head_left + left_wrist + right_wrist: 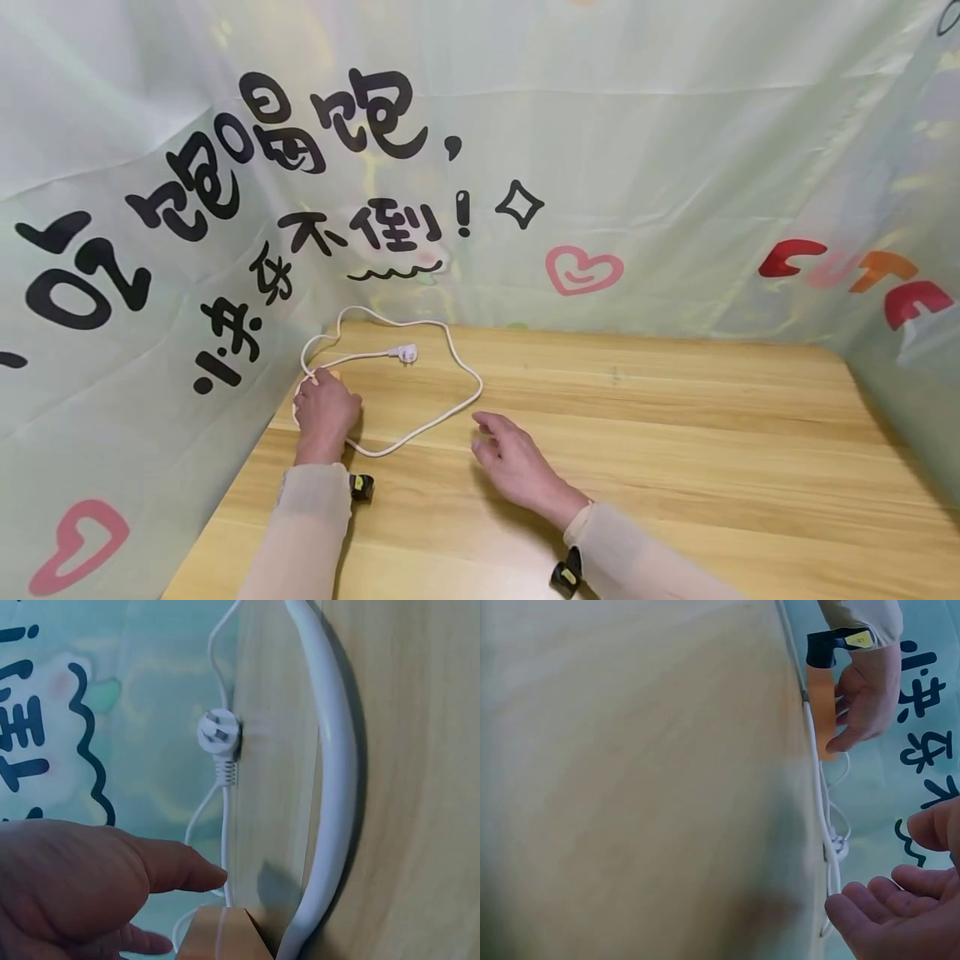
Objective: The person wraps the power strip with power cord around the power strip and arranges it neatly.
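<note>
A white power cord [420,429] lies in a loose loop at the left of the wooden table. Its plug [407,353], prongs showing, rests inside the loop. My left hand [327,414] is over an orange box-like object [821,712] at the loop's left side. Its thumb and fingers hang down close to the object's top; firm contact cannot be made out. In the left wrist view the thumb [184,868] reaches out straight above that object. My right hand [519,467] hovers at the loop's right with loosely bent fingers, holding nothing.
Printed cloth walls [675,208] with lettering and hearts close off the back and both sides. The wooden tabletop [675,442] stretches to the right. Both wrists carry small black devices [362,487] over light sleeves.
</note>
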`<state>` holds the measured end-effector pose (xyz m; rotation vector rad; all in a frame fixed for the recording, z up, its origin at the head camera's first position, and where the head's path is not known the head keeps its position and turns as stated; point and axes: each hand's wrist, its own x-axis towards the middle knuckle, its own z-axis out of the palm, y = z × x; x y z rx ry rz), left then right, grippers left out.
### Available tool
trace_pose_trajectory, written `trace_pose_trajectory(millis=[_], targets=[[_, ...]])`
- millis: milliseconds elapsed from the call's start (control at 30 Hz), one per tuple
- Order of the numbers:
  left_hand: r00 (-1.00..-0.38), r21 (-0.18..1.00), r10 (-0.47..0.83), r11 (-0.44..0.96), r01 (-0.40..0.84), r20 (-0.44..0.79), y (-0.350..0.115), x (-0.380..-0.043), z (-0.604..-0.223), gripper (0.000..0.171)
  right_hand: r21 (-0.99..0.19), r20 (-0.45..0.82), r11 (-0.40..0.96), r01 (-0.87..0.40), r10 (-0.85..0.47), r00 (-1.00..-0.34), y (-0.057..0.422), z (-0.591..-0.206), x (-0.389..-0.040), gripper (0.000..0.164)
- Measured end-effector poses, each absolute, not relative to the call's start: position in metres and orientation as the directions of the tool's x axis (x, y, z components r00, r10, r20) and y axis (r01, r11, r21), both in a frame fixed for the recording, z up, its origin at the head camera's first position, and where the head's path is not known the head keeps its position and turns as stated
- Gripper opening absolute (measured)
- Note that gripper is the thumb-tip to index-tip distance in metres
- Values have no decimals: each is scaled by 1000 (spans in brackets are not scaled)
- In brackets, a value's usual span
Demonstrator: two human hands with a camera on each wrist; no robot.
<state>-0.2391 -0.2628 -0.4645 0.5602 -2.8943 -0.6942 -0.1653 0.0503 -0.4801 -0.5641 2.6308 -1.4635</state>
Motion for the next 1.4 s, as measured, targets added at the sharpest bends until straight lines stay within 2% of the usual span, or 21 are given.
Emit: trace_pose_trajectory(millis=[233, 533, 733, 1000, 1400], targets=[[-874, 438, -486, 782, -444, -16, -261, -242, -470, 74, -824, 103, 492, -279, -355, -929, 50, -486, -167, 47], [-893, 456, -448, 788, -414, -37, -251, -240, -464, 74, -814, 107, 508, -283, -346, -932, 50, -487, -169, 46], [-912, 531, -408, 765, -365, -39, -237, -232, -458, 81, -822, 117, 492, -288, -348, -930, 48, -486, -170, 47], [-934, 553, -358, 774, -307, -17, -216, -224, -454, 86, -834, 131, 467, -293, -349, -928, 45, -482, -173, 46], [-993, 588, -107, 806, -63, 41, -174, -211, -434, 84, -878, 139, 397, -266, -321, -937, 47, -475, -180, 44]])
